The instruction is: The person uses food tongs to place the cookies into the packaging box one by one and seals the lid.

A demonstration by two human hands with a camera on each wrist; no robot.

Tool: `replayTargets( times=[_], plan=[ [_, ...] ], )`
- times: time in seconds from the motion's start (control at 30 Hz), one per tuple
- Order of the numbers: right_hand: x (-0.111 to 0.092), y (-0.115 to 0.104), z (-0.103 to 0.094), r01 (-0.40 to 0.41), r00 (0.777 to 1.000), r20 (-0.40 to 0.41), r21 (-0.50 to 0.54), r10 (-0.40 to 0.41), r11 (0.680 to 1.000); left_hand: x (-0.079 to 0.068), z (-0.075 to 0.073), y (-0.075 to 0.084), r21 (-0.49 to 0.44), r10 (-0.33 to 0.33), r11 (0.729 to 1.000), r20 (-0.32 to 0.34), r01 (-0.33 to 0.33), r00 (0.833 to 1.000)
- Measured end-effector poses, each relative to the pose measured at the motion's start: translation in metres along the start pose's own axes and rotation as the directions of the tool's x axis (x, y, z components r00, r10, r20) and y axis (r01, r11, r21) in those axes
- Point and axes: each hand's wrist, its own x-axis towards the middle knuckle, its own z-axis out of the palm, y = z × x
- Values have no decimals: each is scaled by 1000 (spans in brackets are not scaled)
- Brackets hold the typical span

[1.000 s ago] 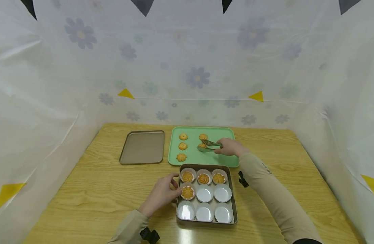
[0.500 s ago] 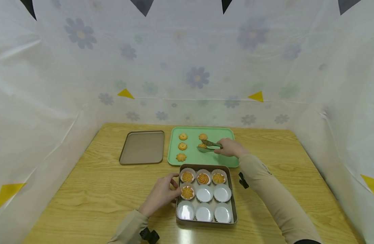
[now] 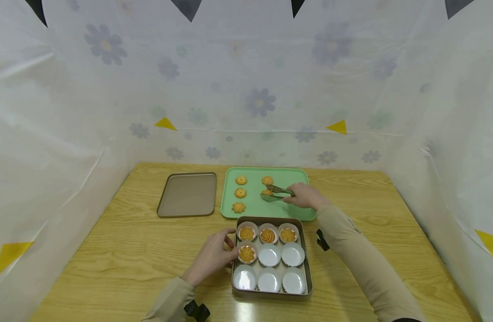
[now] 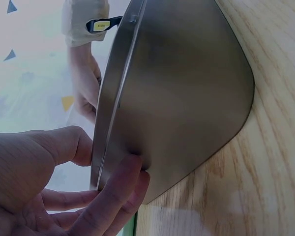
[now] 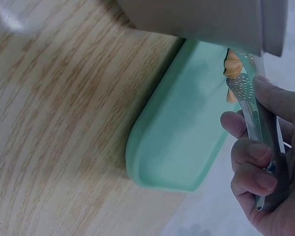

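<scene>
Gripping perforated tongs (image 3: 279, 189), the right hand (image 3: 305, 196) should squeeze the fluted cookie (image 5: 233, 65) gently; the left hand (image 3: 214, 256) pinches the metal tin (image 4: 182, 88).

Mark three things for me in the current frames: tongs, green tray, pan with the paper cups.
Tongs (image 5: 253, 122), right wrist view: metal arm, behind the perforated tip.
Green tray (image 3: 253, 190), head view: bare floor, left of centre.
Pan (image 3: 271, 295), head view: near wall.

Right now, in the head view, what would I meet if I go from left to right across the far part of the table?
Flat brown tray, green tray's left rim, left column of three cookies, tongs, right hand.
</scene>
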Motion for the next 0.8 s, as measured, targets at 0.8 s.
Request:
replayTargets(
  times=[0.8],
  plan=[
    [-22,-2,0,50,996,-75,36,-47,998,1,0,-2,15,1,1000,-2,-1,1000]
  ],
)
